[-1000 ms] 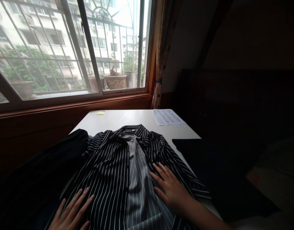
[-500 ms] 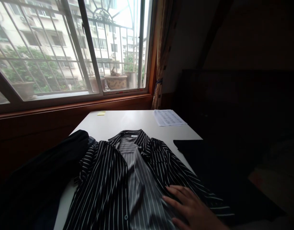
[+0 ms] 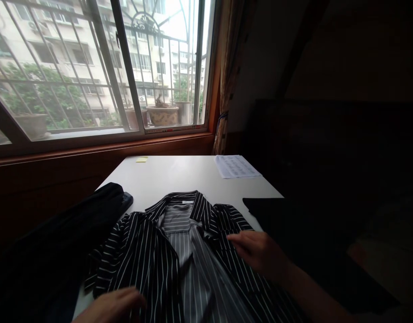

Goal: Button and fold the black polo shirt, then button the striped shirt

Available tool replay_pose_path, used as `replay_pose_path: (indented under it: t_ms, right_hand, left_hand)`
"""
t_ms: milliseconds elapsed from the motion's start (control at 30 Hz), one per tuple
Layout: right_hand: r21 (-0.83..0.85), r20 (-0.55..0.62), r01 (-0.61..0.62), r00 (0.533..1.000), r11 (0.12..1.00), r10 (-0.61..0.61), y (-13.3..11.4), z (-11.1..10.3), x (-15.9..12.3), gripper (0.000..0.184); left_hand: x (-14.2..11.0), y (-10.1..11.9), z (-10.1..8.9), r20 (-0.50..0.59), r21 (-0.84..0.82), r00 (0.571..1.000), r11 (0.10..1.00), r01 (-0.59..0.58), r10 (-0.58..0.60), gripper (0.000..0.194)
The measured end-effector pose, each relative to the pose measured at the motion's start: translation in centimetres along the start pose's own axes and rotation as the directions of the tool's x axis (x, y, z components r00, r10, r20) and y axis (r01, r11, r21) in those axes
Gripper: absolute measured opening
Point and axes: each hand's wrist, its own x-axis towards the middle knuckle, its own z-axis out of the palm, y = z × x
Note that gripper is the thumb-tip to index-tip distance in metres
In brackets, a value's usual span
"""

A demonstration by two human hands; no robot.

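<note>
Shirt [image 3: 152, 260] lies on the table [image 3: 172, 172] under our left hand [image 3: 114, 306] and right hand [image 3: 256, 252] (whether either grip is closed, we cannot tell).

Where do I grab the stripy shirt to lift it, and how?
I'd pinch the stripy shirt at both shoulders, beside the collar, left hand on one and right hand on the other, coming from your side. The collar points toward the window and the front lies open, so the rest should hang down.
</note>
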Motion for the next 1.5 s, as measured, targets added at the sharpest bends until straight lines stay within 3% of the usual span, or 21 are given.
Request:
replay_pose_path:
  t_ms: [67, 167, 233, 367, 500, 567, 700, 800, 900, 1000, 1100, 1233, 1367, 1433, 1500]
  right_hand:
    - [0.039, -0.058, -0.059, 0.996, 0.998, 0.061, 0.2, 0.9, 3.3, 0.025]
    - [0.057, -0.059, -0.153, 0.986, 0.987, 0.157, 0.3, 3.3, 7.6, 0.020]
    - [0.029, -0.050, -0.186, 0.981, 0.982, 0.187, 0.5, 5.3, 9.6, 0.026]
    - [0.016, -0.064, -0.244, 0.967, 0.970, 0.245, 1.4, 8.8, 11.7, 0.027]
    - [0.094, -0.119, -0.285, 0.948, 0.954, 0.295, 2.5, 10.2, 11.8, 0.008]
    - [0.163, -0.158, -0.307, 0.930, 0.938, 0.332, 3.2, 10.4, 11.5, 0.004]
    - [0.331, -0.273, -0.368, 0.844, 0.869, 0.461, 4.8, 10.5, 11.0, 0.028]
    - [0.454, -0.314, -0.375, 0.781, 0.808, 0.539, 5.8, 10.3, 10.8, 0.038]
    - [0.553, -0.334, -0.345, 0.743, 0.759, 0.581, 6.4, 10.0, 10.7, 0.039]
    - [0.633, -0.359, -0.304, 0.699, 0.711, 0.619, 6.8, 9.6, 10.6, 0.038]
    - [0.701, -0.385, -0.267, 0.639, 0.662, 0.666, 7.2, 9.3, 10.6, 0.036]
    - [0.769, -0.399, -0.222, 0.565, 0.599, 0.722, 8.1, 9.3, 10.5, 0.033]
    - [0.820, -0.388, -0.190, 0.508, 0.539, 0.769, 8.7, 9.4, 10.3, 0.048]
    - [0.843, -0.361, -0.188, 0.497, 0.504, 0.789, 8.9, 9.3, 10.3, 0.046]
    - [0.854, -0.327, -0.196, 0.516, 0.481, 0.792, 8.9, 9.1, 10.4, 0.032]
  left_hand:
    - [2.7, 0.4, -1.2, -0.002, -0.061, 0.999, 0.997, 0.043, -0.044, 0.031]
    - [7.8, -0.6, -1.9, -0.185, -0.059, 0.980, 0.996, 0.064, -0.074, 0.036]
    - [10.9, -1.9, -1.6, -0.263, -0.044, 0.961, 0.996, 0.071, -0.081, 0.043]
    - [15.3, -3.9, -0.5, -0.372, -0.036, 0.927, 0.999, 0.036, -0.047, 0.055]
    - [17.9, -3.5, -0.1, -0.435, -0.017, 0.900, 0.999, -0.038, 0.026, 0.056]
    - [18.7, -2.6, -0.1, -0.445, 0.004, 0.891, 0.996, -0.094, 0.086, 0.053]
    - [19.8, -0.7, -0.2, -0.333, -0.006, 0.912, 0.966, -0.258, 0.241, 0.051]
    - [20.6, -0.4, -0.3, -0.260, -0.026, 0.915, 0.944, -0.328, 0.310, 0.049]
    - [21.6, -1.8, -0.8, -0.431, -0.005, 0.870, 0.964, -0.266, 0.238, 0.046]
    - [22.6, -3.9, -1.4, -0.624, -0.055, 0.781, 0.996, -0.074, 0.024, 0.033]
    - [22.8, -5.5, -1.4, -0.650, -0.174, 0.738, 0.981, 0.090, -0.183, 0.027]
    - [22.1, -6.3, -0.4, -0.572, -0.202, 0.789, 0.971, 0.128, -0.223, 0.035]
    - [21.5, -6.4, 0.4, -0.463, -0.137, 0.861, 0.977, 0.165, -0.210, 0.034]
    - [21.6, -6.3, 0.4, -0.410, -0.051, 0.884, 0.974, 0.222, -0.223, 0.033]
    - [21.7, -6.0, 0.3, -0.369, 0.058, 0.898, 0.958, 0.280, -0.240, 0.031]
